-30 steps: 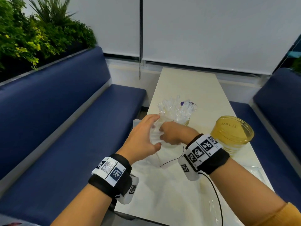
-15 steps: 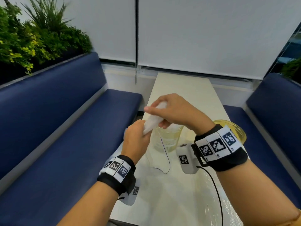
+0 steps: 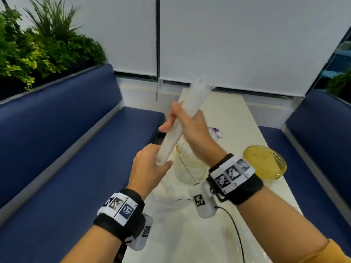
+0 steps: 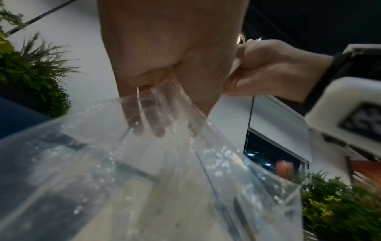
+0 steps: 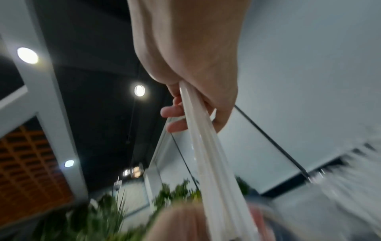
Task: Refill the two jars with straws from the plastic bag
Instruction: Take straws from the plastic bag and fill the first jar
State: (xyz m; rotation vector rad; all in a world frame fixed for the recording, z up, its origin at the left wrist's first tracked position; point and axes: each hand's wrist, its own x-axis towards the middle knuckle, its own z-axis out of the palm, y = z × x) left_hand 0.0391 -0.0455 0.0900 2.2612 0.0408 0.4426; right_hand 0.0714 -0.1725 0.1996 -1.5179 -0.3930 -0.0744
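Note:
My right hand (image 3: 178, 118) grips a bundle of white straws (image 3: 187, 103) near its middle and holds it slanted above the table. The left hand (image 3: 159, 164), lower down, closes around the bundle's bottom end and the gathered neck of the clear plastic bag (image 4: 123, 163). In the left wrist view the bag spreads out below that hand (image 4: 164, 78). The right wrist view shows the straws (image 5: 206, 154) running down from my right hand (image 5: 185, 104). Behind the hands stands a clear glass jar (image 3: 190, 168). An amber jar (image 3: 266, 164) stands to its right.
The narrow white table (image 3: 228, 114) runs away from me between two blue benches (image 3: 79, 149) (image 3: 322, 141). A crumpled wrapper with purple print (image 3: 215, 132) lies beyond the clear jar. A black cable (image 3: 233, 224) trails over the near tabletop. Plants (image 3: 38, 50) line the left bench back.
My right hand has risen from jar level and drawn the straw bundle up and away. The left hand stayed low, holding the bag's neck. The camera has tilted slightly.

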